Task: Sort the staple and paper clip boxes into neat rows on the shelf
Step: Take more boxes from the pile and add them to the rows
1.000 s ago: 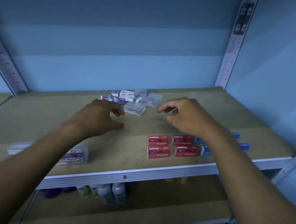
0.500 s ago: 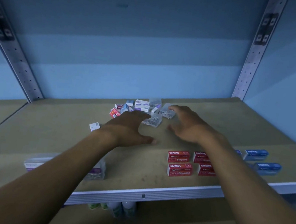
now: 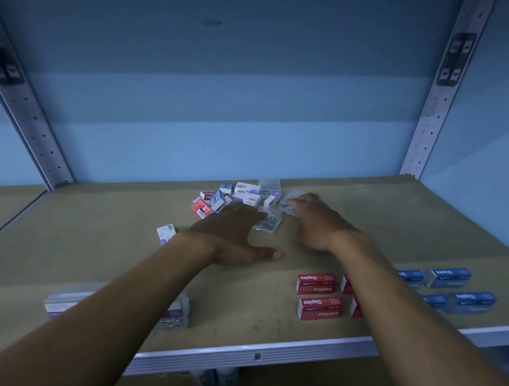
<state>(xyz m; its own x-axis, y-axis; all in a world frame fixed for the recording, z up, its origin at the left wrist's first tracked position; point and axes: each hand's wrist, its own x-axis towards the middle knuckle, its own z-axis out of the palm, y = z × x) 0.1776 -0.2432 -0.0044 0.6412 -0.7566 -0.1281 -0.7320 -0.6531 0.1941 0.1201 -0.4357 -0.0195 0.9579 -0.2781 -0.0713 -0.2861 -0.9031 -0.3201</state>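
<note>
Both hands have advanced onto the jumbled pile of boxes [image 3: 240, 196].
Left hand [image 3: 236, 234] flat, fingers on a clear clip box [image 3: 267, 222]; right hand [image 3: 315, 223] pinches another clear clip box [image 3: 291, 205] beside it.

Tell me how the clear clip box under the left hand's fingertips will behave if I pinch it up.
The clear clip box looks like thin smooth plastic, so it may flex and slip. Loose clips show inside; they will probably shift and rattle. It lies flat and small under the left hand, so it likely lifts lightly without tipping.
</note>
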